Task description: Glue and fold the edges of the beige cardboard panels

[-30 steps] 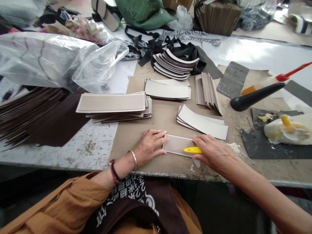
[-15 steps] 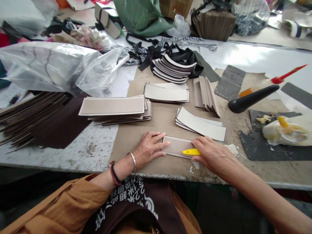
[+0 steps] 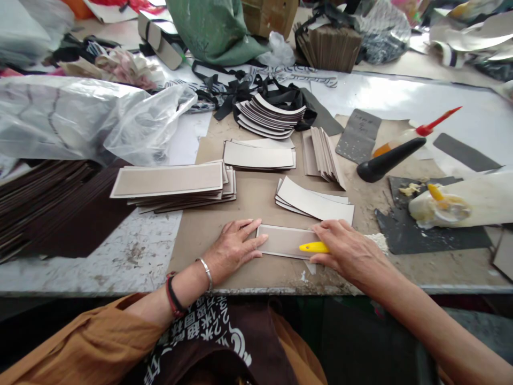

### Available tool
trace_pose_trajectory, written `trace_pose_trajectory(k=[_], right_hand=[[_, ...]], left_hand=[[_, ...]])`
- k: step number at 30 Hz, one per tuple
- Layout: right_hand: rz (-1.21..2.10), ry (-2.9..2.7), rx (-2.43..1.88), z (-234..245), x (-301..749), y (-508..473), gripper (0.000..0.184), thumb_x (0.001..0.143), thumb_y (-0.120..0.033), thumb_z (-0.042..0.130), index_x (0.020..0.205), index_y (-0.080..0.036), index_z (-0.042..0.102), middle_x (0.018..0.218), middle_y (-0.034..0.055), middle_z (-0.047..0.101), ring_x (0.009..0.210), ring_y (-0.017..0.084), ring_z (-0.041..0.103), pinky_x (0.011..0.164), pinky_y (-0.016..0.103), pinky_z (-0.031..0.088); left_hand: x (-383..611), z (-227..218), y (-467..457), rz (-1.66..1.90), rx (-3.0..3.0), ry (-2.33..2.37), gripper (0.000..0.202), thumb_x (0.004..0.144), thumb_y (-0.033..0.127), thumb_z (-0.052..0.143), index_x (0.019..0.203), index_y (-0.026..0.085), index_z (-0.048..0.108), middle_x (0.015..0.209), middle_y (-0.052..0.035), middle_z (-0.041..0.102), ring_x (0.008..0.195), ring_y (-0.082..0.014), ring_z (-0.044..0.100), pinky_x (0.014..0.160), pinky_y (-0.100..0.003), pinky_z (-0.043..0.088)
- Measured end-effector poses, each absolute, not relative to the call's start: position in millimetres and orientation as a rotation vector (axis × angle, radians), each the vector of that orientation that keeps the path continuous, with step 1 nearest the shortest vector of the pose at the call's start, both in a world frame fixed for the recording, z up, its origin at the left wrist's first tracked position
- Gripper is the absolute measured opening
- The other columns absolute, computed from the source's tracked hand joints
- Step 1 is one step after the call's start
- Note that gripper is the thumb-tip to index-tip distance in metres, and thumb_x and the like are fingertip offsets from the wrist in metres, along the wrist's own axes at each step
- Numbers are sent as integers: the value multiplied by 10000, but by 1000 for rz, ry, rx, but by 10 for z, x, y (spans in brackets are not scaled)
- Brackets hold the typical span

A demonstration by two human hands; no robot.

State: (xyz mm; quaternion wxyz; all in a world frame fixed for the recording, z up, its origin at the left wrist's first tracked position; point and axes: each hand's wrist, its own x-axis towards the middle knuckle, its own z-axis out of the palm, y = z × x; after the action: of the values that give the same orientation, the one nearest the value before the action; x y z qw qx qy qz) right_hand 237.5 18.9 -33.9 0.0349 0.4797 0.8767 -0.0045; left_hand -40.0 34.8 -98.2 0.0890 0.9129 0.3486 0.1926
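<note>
A beige rectangular panel with a pale border lies flat at the front of the brown work board. My left hand rests on its left end, fingers spread and holding nothing. Over the right end, my right hand is closed around a yellow-handled tool. The handle's rounded end points left; the tool's working end is hidden under the hand. Just behind the panel is a small fan of curved white strips. A stack of similar bordered panels sits to the left.
Dark brown strips pile up at far left, below clear plastic bags. More pale strips lie behind. On the right are a black tapered tool, a red-nozzled bottle and a glue-smeared container on a dark sheet.
The view has turned slightly right, so the table's things appear further left. My right hand has slid a little rightward along the panel. My left hand stays on the panel's left end.
</note>
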Motion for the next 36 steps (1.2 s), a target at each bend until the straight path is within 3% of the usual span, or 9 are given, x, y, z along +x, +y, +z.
trace_pose_trajectory(k=[10, 15, 24, 33, 36], right_hand=[[-251, 2669, 1838, -527, 2872, -104, 395, 845, -325, 558, 1187, -140, 492, 1013, 111, 558, 940, 239, 544, 818, 372, 483], [-243, 2689, 1843, -577, 2869, -113, 394, 841, -338, 557, 1177, -140, 504, 1032, 126, 572, 955, 247, 550, 819, 382, 488], [-151, 2724, 1771, -634, 2857, -131, 426, 785, -271, 636, 1151, -97, 502, 1049, 157, 584, 977, 269, 561, 835, 407, 489], [-72, 2759, 1756, -585, 2809, -144, 401, 766, -221, 652, 1118, -88, 514, 1000, 145, 600, 924, 259, 569, 795, 380, 507], [-84, 2750, 1756, -592, 2812, -140, 404, 762, -219, 658, 1113, -82, 515, 1009, 150, 597, 932, 259, 565, 806, 383, 501]], left_hand=[[-305, -857, 284, 568, 2804, 1046, 263, 850, 211, 512, 1080, 133, 614, 1280, -183, 487, 1195, -324, 375, 931, -505, 409], [-243, -831, 262, 590, 2839, 916, 284, 870, 153, 451, 1109, 50, 566, 1165, -156, 587, 1113, -259, 453, 917, -412, 471], [-237, -870, 265, 703, 2731, 905, 321, 867, 147, 469, 1178, 85, 520, 1168, -141, 596, 1100, -229, 485, 912, -388, 495], [-230, -839, 251, 537, 2776, 924, 323, 872, 152, 440, 1176, 93, 531, 1209, -138, 557, 1131, -235, 455, 949, -381, 455], [-163, -786, 226, 439, 2814, 962, 349, 872, 260, 471, 1198, 152, 534, 1192, -134, 536, 1094, -258, 459, 926, -416, 448]])
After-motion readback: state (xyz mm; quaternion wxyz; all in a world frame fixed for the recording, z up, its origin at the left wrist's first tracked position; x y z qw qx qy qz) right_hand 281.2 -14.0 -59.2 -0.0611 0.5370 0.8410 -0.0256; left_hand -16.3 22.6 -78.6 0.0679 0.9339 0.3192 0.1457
